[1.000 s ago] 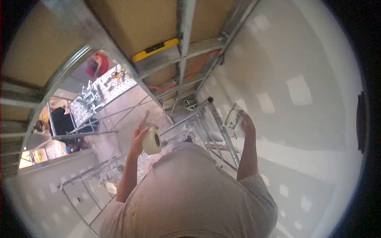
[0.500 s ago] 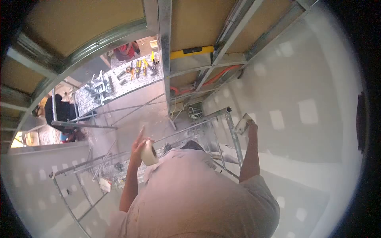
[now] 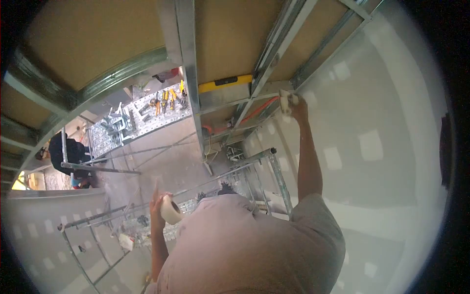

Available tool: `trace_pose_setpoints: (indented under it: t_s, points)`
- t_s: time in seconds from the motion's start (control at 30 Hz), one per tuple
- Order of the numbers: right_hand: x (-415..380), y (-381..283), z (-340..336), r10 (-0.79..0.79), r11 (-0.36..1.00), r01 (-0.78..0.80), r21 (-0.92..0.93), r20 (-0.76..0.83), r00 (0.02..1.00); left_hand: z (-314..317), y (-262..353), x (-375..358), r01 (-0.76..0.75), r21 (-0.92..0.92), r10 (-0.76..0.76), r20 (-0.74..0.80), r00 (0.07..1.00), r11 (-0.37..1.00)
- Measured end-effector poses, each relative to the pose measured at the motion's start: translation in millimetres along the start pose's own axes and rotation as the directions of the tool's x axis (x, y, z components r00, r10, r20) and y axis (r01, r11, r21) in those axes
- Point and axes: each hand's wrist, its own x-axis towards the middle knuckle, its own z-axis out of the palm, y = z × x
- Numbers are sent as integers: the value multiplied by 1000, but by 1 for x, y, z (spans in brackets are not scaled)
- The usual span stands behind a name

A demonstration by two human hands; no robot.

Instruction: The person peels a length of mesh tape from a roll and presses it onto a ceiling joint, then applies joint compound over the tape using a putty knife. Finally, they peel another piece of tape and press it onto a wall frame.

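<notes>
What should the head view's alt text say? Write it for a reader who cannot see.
Seen from above, a person's right hand presses a pale tool against the white drywall near metal framing, while the left hand holds a tape roll over scaffolding.

My right hand (image 3: 295,105) is hiding most of the tool (image 3: 285,99), and my torso (image 3: 249,245) is covering my left forearm.

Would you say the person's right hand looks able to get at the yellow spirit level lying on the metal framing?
Probably yes: the right hand is raised beside the framing, near the yellow spirit level, with only a metal stud between them.
</notes>
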Motion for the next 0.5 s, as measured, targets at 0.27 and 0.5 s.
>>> trace_pose_setpoints:
  t_s: [0.27,0.5]
  points:
    - [148,0,67,-235,194,543,-817,498,834,66,-12,-7,-93,20,94,-53,994,995]
    - [92,-54,70,-271,533,304,-789,181,945,93,-27,-15,-72,33,76,-156,985,997]
